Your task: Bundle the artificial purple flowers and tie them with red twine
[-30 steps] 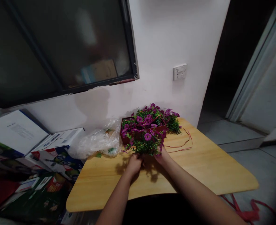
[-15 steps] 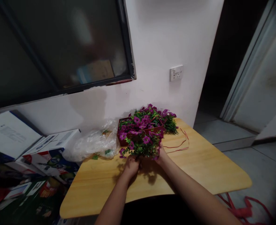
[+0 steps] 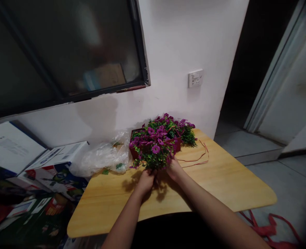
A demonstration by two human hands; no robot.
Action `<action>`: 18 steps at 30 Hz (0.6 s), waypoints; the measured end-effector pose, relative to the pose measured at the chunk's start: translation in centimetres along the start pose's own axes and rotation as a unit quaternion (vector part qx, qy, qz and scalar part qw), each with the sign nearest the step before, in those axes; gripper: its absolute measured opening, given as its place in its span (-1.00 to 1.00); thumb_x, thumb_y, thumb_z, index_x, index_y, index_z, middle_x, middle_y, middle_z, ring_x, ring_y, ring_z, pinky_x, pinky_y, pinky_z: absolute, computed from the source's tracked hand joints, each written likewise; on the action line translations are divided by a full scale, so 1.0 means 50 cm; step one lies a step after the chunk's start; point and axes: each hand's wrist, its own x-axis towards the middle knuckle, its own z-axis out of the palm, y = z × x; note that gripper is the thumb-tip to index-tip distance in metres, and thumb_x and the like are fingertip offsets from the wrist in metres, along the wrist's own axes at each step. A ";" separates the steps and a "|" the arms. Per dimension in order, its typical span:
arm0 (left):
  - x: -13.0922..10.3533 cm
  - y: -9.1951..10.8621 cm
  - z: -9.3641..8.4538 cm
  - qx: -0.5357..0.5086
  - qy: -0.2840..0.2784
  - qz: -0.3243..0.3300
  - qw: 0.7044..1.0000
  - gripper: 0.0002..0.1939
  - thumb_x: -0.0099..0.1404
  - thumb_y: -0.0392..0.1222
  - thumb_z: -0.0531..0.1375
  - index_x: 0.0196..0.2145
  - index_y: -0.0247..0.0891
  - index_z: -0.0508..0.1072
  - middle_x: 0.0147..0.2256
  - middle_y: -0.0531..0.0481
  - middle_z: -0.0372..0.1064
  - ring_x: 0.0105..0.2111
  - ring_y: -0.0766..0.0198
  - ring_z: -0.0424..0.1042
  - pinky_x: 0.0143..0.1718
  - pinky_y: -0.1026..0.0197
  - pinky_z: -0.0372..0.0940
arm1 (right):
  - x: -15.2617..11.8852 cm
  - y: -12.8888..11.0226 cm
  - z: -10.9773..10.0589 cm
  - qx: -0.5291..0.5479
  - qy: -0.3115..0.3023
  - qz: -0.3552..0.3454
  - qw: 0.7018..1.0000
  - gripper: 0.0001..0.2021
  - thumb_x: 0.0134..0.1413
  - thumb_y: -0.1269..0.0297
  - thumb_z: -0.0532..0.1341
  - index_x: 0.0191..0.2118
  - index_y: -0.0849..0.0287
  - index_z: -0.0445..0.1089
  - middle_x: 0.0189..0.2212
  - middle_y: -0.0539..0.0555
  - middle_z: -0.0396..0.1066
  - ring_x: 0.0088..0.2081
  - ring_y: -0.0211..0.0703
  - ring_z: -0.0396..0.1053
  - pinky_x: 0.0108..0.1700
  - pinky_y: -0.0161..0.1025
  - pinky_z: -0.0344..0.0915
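Note:
My left hand (image 3: 146, 180) is closed around the stems at the bottom of a bunch of purple flowers (image 3: 155, 154) with small green leaves, held above the table. At the bunch's right side, my right hand (image 3: 173, 168) is curled in against the foliage, its fingertips partly hidden by leaves. Just behind the bunch stands a dark red box (image 3: 134, 152) filled with greenery and more purple blooms, partly covered by the bunch. Another flower bunch (image 3: 188, 133) lies against the box's right side.
Crumpled clear plastic (image 3: 98, 160) lies left of the box on the wooden table (image 3: 220, 180). Thin red ties (image 3: 203, 159) are on the right. Stacked cartons (image 3: 56, 159) stand beyond the left edge. Red ribbon (image 3: 268, 226) is on the floor, and a wall (image 3: 168, 93) rises behind.
The bunch's flower heads have tipped up and gathered closer, covering more of the red box. My right hand has shifted slightly left against the foliage; my left hand keeps hold of the stems.

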 end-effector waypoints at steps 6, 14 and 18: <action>0.009 0.013 -0.015 -0.078 0.006 0.022 0.997 -0.53 0.11 0.26 0.21 -0.40 -0.23 0.28 -0.60 0.15 0.15 -0.67 0.42 0.15 -0.56 0.26 0.22 | -0.016 -0.039 0.009 0.033 -0.068 0.061 0.995 -0.62 -0.06 0.26 0.34 -0.04 -0.01 0.44 0.03 0.04 0.48 0.05 -0.04 0.41 0.00 -0.09 0.38; 0.003 -0.008 -0.008 -0.061 -0.030 -0.028 0.997 -0.56 0.10 0.18 0.28 -0.46 -0.26 0.30 -0.66 0.13 0.19 -0.73 0.41 0.15 -0.72 0.33 0.04 | -0.027 -0.040 0.019 0.018 -0.070 0.026 0.997 -0.63 -0.19 0.23 0.39 -0.15 -0.08 0.43 -0.14 -0.05 0.55 -0.03 -0.03 0.45 0.07 -0.06 0.34; -0.003 -0.017 -0.005 -0.059 -0.055 -0.047 0.996 -0.57 0.14 0.18 0.26 -0.46 -0.29 0.34 -0.68 0.09 0.23 -0.77 0.41 0.14 -0.74 0.33 0.00 | -0.017 -0.027 0.015 -0.007 -0.054 0.023 0.998 -0.64 -0.23 0.27 0.42 -0.20 -0.03 0.44 -0.31 -0.04 0.56 -0.15 -0.03 0.47 0.04 -0.06 0.35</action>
